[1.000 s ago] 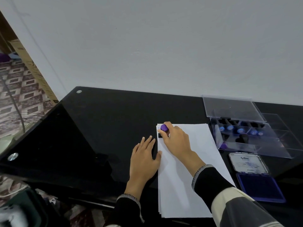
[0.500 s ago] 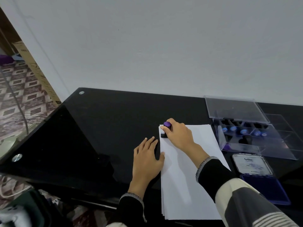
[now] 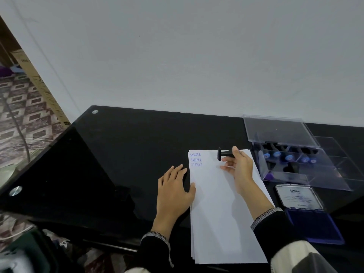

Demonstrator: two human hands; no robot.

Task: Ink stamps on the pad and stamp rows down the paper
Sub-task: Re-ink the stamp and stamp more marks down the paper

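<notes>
A stack of white paper (image 3: 220,213) lies on the black glass table. Three blue "SAMPLE" prints (image 3: 195,160) run down its top left corner, the lowest one upside down. My right hand (image 3: 239,166) holds a black stamp (image 3: 223,154) by its handle, lifted above the top of the paper and turned on its side, its face to the left. My left hand (image 3: 174,191) rests flat on the table, its thumb on the paper's left edge. The open ink pad (image 3: 313,227) sits at the right, with its blue pad near me and its lid folded back.
A clear plastic case (image 3: 295,166) with its lid raised stands at the back right and holds several stamps with blue-topped handles. The black glass table (image 3: 122,154) ends at a white wall. A cardboard box (image 3: 41,87) leans at the left.
My right hand lifted the stamp off the paper's top left corner and moved right, tipping the stamp sideways. The SAMPLE prints it covered now show. The left hand stayed put.
</notes>
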